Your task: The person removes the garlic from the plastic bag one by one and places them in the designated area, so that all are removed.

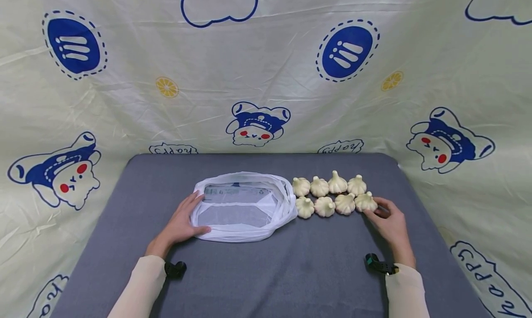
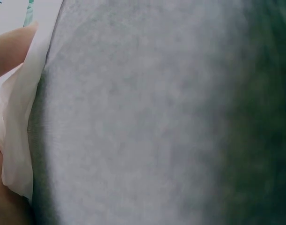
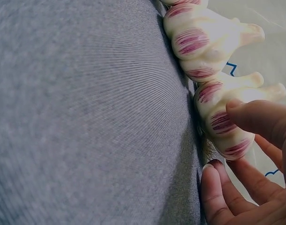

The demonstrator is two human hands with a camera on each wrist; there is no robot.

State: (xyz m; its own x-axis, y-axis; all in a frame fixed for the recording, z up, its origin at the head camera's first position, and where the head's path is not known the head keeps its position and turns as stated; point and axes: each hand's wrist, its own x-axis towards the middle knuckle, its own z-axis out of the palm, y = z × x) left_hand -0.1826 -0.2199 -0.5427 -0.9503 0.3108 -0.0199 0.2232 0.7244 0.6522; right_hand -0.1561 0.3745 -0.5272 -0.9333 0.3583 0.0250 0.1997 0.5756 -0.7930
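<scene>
A white plastic bag [image 1: 245, 235] lies with its mouth spread wide, left of the table's middle. My left hand [image 1: 180, 223] grips its left end, the thumb at the near rim and the other fingers farther back. In the left wrist view that thumb [image 2: 11, 49] overlaps the white plastic [image 2: 18, 117]. Two rows of garlic bulbs [image 1: 324, 206] extend rightward from the bag. At the right end of the near row, my right hand [image 1: 392, 223] pinches a garlic bulb [image 1: 365, 201]. Purple streaks mark this bulb [image 3: 217, 105] in the right wrist view, against a neighbouring bulb [image 3: 192, 42].
A grey cloth covers the table [image 1: 266, 281]. Behind and beside it hangs a pale curtain [image 1: 274, 54] with blue cartoon prints. Each wrist wears a small black camera, such as the left one [image 1: 175, 270].
</scene>
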